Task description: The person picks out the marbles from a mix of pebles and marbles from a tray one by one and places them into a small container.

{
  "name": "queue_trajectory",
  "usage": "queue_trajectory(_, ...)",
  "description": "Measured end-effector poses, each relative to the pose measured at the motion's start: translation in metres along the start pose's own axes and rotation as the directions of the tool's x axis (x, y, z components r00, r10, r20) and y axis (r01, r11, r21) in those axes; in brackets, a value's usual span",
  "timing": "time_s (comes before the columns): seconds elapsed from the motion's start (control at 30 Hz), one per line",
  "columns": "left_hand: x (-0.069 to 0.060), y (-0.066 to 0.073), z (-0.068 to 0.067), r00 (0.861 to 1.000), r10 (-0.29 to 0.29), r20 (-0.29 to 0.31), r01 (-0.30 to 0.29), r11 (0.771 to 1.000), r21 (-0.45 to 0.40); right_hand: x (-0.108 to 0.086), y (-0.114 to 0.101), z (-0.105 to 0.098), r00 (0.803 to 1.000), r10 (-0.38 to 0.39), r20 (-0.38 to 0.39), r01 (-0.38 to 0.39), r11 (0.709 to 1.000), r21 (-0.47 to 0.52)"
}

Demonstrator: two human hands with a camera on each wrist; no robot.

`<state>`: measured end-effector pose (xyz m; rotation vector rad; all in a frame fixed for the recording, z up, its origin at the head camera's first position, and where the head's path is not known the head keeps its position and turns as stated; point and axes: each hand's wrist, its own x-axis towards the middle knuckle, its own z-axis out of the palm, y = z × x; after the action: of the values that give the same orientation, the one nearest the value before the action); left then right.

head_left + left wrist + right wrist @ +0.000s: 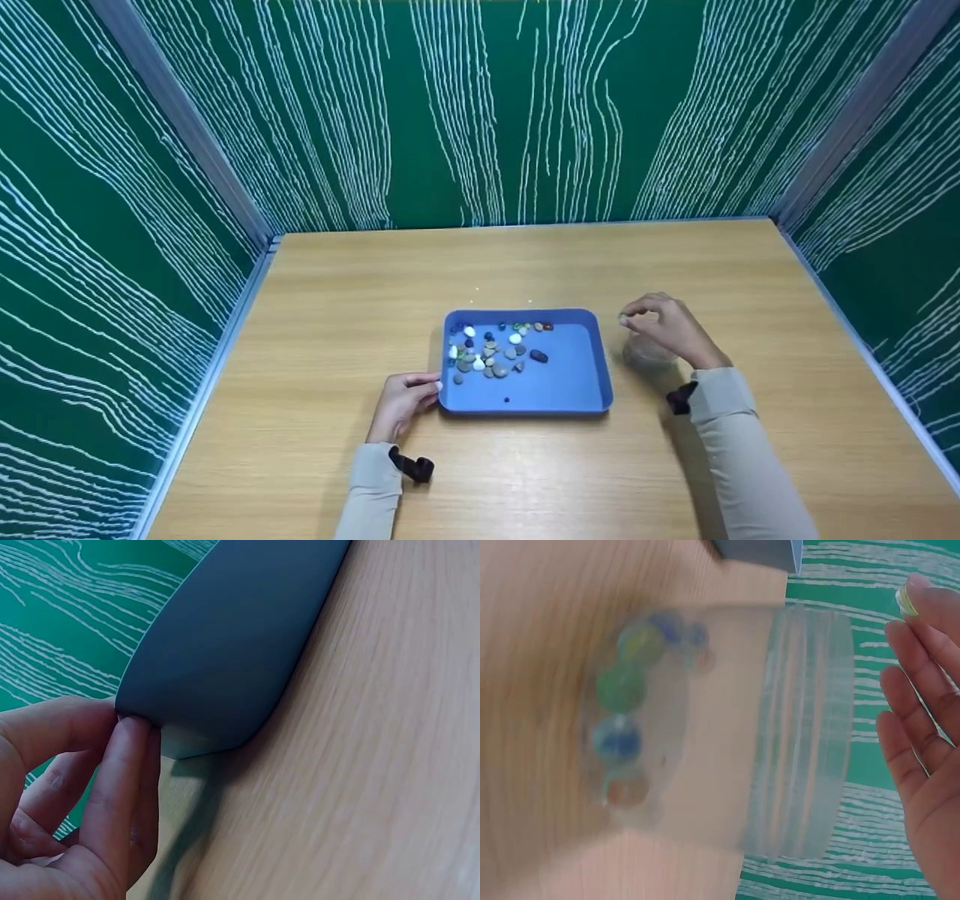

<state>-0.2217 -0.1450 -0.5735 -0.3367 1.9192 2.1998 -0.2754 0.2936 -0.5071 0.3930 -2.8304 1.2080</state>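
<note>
A blue tray (574, 375) on the table holds stones and glass pieces, mostly in its left half. My left hand (403, 401) pinches the tray's left wall near the front corner; the left wrist view shows thumb and fingers at the tray's rim (217, 645). Right of the tray stands a clear jar (646, 351), with several marbles (621, 688) at its bottom in the right wrist view. My right hand (670, 328) is above the jar and pinches a small glass marble (906, 601) between thumb and index finger, the other fingers extended.
A dark oblong stone (538, 355) lies near the tray's middle, and a small dark bead (507, 400) near its front wall. Tiny specks (530, 301) dot the wooden table (360, 300) behind the tray. Green panels (510, 112) with white lines surround the table's back and sides.
</note>
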Motion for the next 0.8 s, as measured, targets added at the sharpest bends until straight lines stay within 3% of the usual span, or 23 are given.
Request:
queue_trajectory(0.63,-0.003,0.001,0.001,1.000,-0.026,-0.005,0.026,0.999,0.019,-0.016,0.021,-0.011,0.999,-0.002,-0.046,-0.001,0.999,-0.054)
queue_trajectory(0.8,-0.003,0.003,0.001,0.999,-0.043,-0.022,0.044,0.999,0.032,-0.017,0.023,-0.010,0.999,0.040,-0.030,-0.041,0.999,-0.029)
